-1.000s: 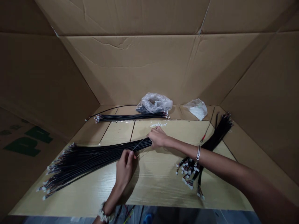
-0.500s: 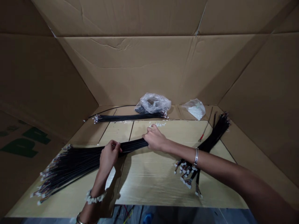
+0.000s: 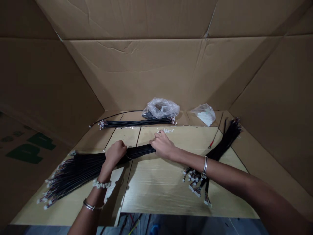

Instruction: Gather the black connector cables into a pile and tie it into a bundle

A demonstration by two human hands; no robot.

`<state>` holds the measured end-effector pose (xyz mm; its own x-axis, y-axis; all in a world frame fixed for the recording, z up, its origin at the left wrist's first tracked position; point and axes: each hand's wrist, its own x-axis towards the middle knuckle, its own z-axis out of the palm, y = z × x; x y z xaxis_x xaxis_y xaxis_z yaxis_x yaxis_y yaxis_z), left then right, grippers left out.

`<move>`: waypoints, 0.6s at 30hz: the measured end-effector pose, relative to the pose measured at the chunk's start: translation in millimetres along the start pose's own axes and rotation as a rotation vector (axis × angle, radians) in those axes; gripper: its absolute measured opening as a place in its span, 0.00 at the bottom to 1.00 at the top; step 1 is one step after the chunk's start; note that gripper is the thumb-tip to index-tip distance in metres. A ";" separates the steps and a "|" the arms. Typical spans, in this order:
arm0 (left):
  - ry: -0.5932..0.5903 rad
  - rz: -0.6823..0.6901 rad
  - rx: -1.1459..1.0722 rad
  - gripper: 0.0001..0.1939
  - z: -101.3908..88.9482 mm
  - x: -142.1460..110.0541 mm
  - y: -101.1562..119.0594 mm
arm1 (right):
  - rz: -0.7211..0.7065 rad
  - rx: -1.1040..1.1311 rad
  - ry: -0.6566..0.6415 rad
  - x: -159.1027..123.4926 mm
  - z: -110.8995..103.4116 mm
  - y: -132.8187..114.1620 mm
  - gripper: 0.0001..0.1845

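Slanting down-left from right hand (image 3: 162, 147) past left hand (image 3: 114, 154), black cable bundle (image 3: 80, 173)

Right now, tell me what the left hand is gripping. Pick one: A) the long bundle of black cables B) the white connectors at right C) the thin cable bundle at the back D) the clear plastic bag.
A: the left hand closes over the long bundle of black cables, with the right hand further along it.
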<state>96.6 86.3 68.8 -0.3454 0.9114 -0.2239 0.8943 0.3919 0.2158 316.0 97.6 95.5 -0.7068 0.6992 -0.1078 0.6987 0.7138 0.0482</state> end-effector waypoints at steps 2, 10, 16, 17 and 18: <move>-0.011 -0.004 0.023 0.10 -2.4 -0.6 -6.2 | 0.022 -0.006 -0.015 1.5 -1.6 2.3 0.13; 0.000 -0.140 0.089 0.17 -6.0 -20.3 -57.7 | 0.008 0.030 -0.068 3.3 7.6 13.1 0.12; 0.049 -0.086 0.044 0.17 -2.7 -36.3 -75.2 | -0.005 0.071 -0.026 3.8 30.4 22.5 0.10; 0.064 -0.074 0.045 0.17 0.0 -40.4 -68.8 | -0.008 0.077 -0.025 3.7 32.2 22.6 0.09; 0.084 -0.076 0.057 0.17 3.1 -44.4 -59.7 | -0.008 0.080 -0.025 3.4 33.1 22.1 0.09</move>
<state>59.4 22.0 62.9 -0.4334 0.8875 -0.1564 0.8786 0.4548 0.1460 332.6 114.4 63.4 -0.7100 0.6915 -0.1331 0.7004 0.7130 -0.0325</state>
